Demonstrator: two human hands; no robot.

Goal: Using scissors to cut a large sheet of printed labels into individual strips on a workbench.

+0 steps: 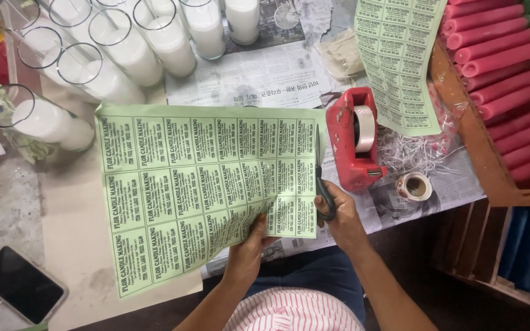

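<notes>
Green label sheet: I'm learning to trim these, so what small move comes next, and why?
Probably close the scissors and push on up the gap between label columns: the right hand has them partway up the green label sheet, which the left hand steadies at the bottom edge.

Green label sheet (pixel 185 184) and scissors (pixel 321 184) in mid-frame

The sheet is pale green, printed with a grid of black-text labels, and is spreading across the centre of the frame, tilting so its left side is running down toward the lower left; its bottom edge is curling up near the middle. The scissors, dark-handled, are standing nearly upright along the sheet's right side, blades pointing toward the top, lying between the last two label columns.
</notes>
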